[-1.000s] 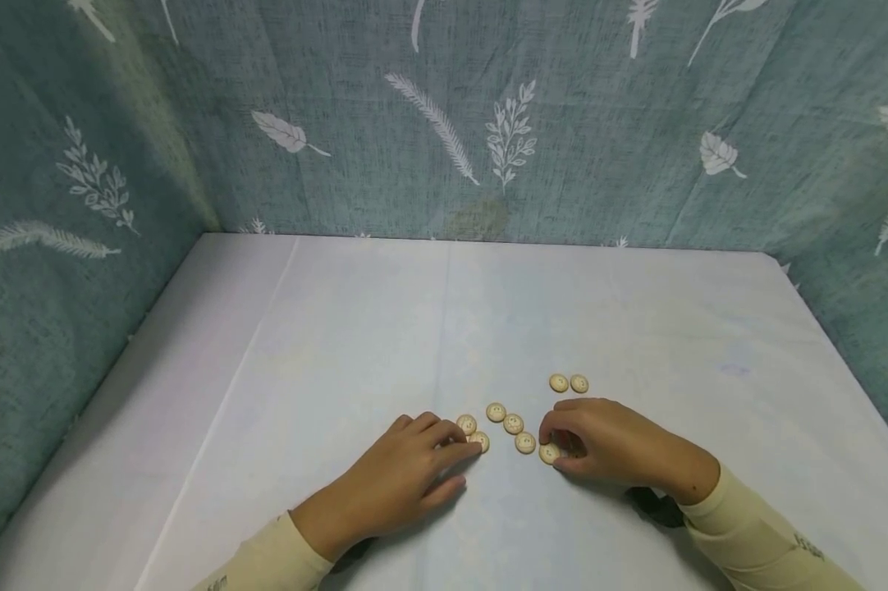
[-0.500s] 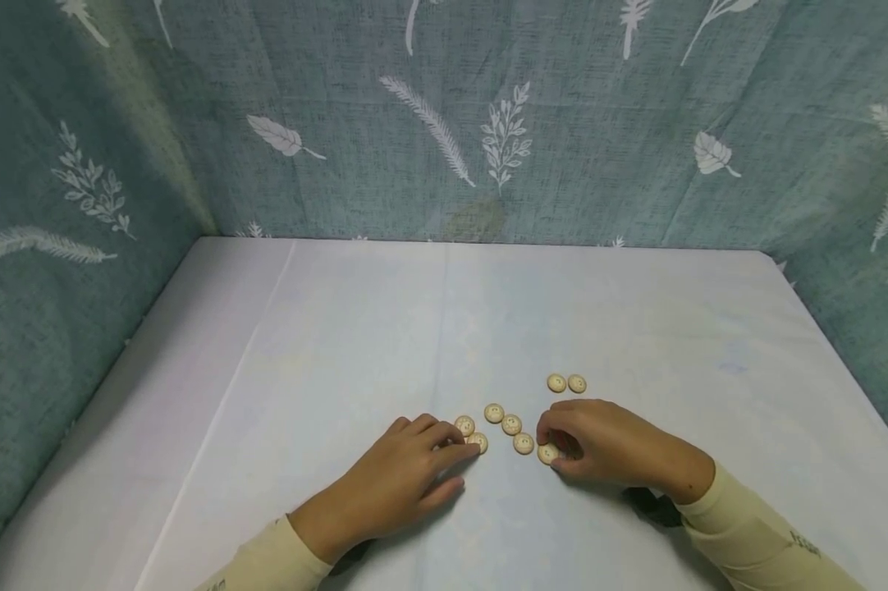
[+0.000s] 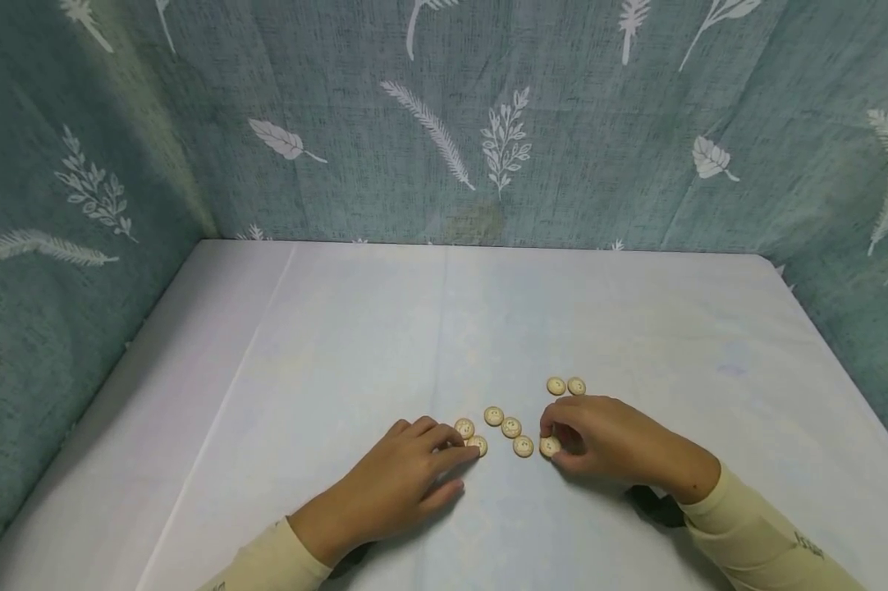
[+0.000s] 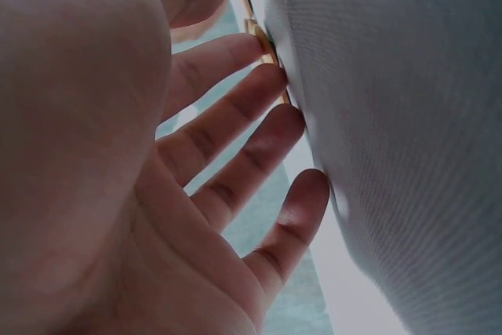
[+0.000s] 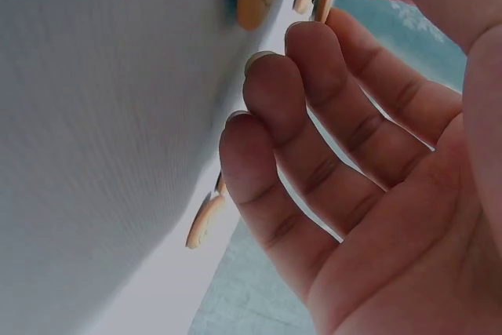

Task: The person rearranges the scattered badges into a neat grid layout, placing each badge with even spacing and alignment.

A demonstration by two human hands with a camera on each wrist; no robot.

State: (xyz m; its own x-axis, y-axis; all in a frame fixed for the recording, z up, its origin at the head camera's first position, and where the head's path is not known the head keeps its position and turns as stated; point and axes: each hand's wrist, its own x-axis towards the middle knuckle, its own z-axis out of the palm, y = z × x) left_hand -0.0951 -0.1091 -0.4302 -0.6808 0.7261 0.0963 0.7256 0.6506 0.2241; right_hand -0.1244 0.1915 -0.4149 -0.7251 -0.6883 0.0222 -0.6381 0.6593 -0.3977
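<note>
Found left hand (image 3: 401,472) with fingers loosely extended, touching one button (image 3: 478,443); found right hand (image 3: 608,438) pinching another button (image 3: 549,446) between thumb and forefinger.

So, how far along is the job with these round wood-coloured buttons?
Seemingly done: three round wood-coloured buttons form a slanting row. In hand: the right hand pinches another button beside the row's near end; the left hand rests at the leftmost two buttons. Possibly left: the farthest two buttons, lying outside the row.

Teal leaf-print fabric (image 3: 599,172) screens three sides of a white table (image 3: 333,336), apparently cloth-covered
</note>
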